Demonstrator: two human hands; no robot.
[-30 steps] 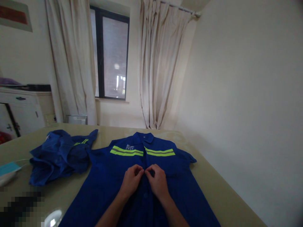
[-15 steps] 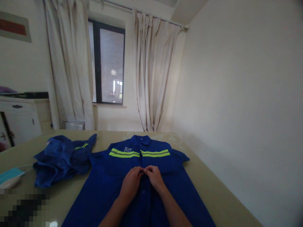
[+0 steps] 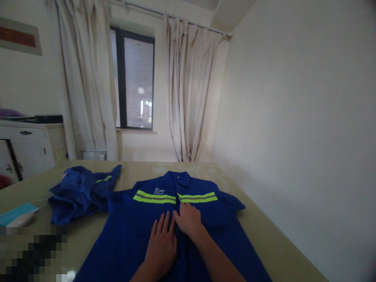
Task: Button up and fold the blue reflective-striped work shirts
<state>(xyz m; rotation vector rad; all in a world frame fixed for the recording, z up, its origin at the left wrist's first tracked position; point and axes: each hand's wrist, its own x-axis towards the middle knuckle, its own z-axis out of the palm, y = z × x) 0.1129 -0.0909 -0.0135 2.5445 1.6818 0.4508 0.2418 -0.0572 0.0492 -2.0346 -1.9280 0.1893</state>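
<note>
A blue work jacket point(image 3: 135, 227) lies face up and spread out before me, its collar at the far end. Yellow-green reflective bands cross its chest, and white lettering sits above the left one. My left hand point(image 3: 162, 246) rests flat on the jacket front, left of the button placket, with fingers spread. Just below the right reflective band, my right hand point(image 3: 189, 220) has its fingers curled on the placket edge; the fingertips are partly hidden.
Another blue garment point(image 3: 79, 196) with reflective stripes lies crumpled at the left of the table point(image 3: 273, 243). Left of it are a light-blue face mask point(image 3: 19, 213) and a pale rounded object point(image 3: 22, 220). A wall point(image 3: 308, 137) borders the right side.
Both hands were together at the placket, fingers pinched. Now the left has flattened out on the cloth, while the right has shifted slightly up towards the collar.
</note>
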